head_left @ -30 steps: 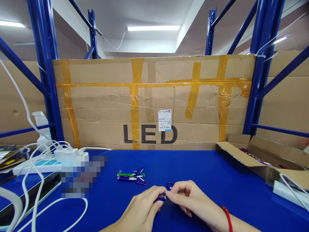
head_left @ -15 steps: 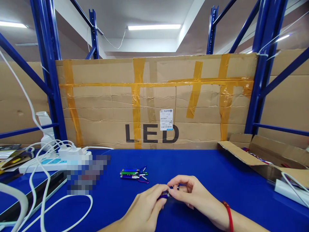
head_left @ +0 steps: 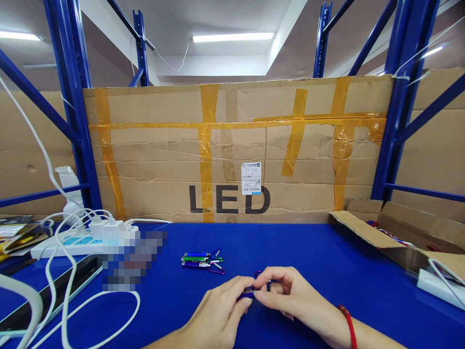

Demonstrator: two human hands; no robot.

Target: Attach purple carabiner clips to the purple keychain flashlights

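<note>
Between my two hands is a small purple keychain flashlight (head_left: 249, 292), mostly covered by fingers, with a bit of its purple clip showing behind the right fingertips. My left hand (head_left: 216, 310) pinches its body between thumb and fingers. My right hand (head_left: 292, 291), with a red bracelet on the wrist, is closed at the flashlight's other end, thumb and index finger together. Farther back on the blue table lie three similar flashlights side by side: a blue one (head_left: 196, 254), a green one (head_left: 192, 259) and a purple one (head_left: 194, 264), their carabiner clips pointing right.
To the left are a white power strip (head_left: 51, 249), looping white cables (head_left: 136, 310) and a dark flat device (head_left: 54, 286). An open cardboard box (head_left: 394, 257) stands at the right, with a white block (head_left: 438, 288) beside it. A large taped cardboard panel (head_left: 167, 169) closes off the back.
My right hand has turned slightly, and more of the purple clip shows behind its fingers. The left hand keeps its pinch. The view has shifted a little.
</note>
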